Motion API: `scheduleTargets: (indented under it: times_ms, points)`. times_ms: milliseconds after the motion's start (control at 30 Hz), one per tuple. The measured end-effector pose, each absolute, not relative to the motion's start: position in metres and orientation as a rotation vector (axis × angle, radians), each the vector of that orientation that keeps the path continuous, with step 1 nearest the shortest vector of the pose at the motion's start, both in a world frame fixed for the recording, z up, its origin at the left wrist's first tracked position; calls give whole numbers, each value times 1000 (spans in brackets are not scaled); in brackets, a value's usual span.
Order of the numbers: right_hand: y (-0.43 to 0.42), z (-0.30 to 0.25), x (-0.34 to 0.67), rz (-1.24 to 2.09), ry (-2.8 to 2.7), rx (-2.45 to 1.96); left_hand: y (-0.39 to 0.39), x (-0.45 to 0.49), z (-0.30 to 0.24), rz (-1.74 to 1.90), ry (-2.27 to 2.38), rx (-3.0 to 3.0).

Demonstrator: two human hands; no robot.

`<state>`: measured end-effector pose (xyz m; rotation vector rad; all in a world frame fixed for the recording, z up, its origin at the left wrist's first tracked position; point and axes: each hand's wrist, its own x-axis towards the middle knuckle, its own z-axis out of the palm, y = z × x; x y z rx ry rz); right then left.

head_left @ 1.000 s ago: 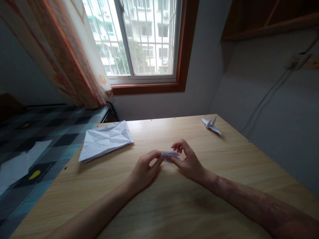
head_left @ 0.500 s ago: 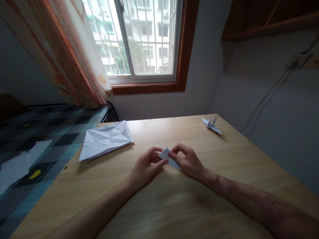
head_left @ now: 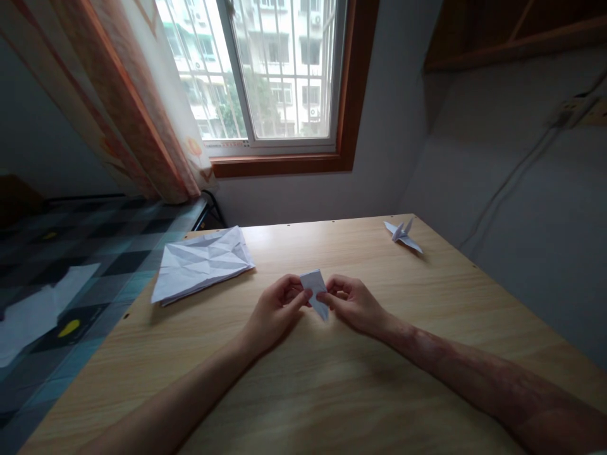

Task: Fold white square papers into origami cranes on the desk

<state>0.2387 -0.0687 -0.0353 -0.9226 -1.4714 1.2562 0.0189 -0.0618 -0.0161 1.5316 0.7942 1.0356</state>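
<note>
Between my two hands, just above the table, is a small piece of folded white paper [head_left: 315,282], with a flat edge at the top and a narrow point toward me. My left hand [head_left: 283,301] pinches its left side, thumb on the front face. On the right side my right hand [head_left: 351,299] grips it, also with the thumb in front. The fingers behind the paper are partly hidden.
Creased white sheets [head_left: 203,262] lie stacked at the table's back left. A folded paper crane [head_left: 403,235] rests near the far right corner of the wooden table [head_left: 303,404]. Left of it stands a bed [head_left: 28,272] with loose white paper [head_left: 42,309] on its checked cover.
The folded paper has turned in my hands: its flat edge now faces up and its narrow point faces me. Both hands have shifted their grip slightly. The other papers lie as before.
</note>
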Motion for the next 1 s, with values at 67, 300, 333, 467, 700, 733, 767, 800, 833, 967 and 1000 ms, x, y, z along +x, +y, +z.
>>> scheduleTargets:
  times_ms: [67,300,333,467,700,733,767,800,833,967,1000]
  points:
    - [-68,-36,239,1248,-1459,-928,-63,19,-16,986,771,1542]
    - [-70,-33,239,1291,-1554,-835,-60,18,-20,1018,726,1472]
    - [-71,-32,240,1254,-1593,-843,-59,18,-22,1026,727,1450]
    - [-74,-26,240,1124,-1715,-816,-59,17,-23,1051,790,1475]
    - [-77,-20,242,887,-1934,-812,-74,20,-3,1035,787,1850]
    - [-77,-21,242,864,-1962,-807,-76,21,-2,1061,787,1896]
    - [-77,-22,242,841,-1986,-801,-76,22,-1,1085,797,1928]
    - [-77,-22,242,817,-2007,-794,-77,23,-1,1107,816,1940]
    - [-77,-23,241,791,-2024,-787,-77,24,-2,1125,839,1933]
    - [-78,-22,239,717,-2067,-773,-75,24,-6,1125,899,1828]
    - [-79,-21,239,712,-2078,-771,-74,24,-6,1113,911,1803]
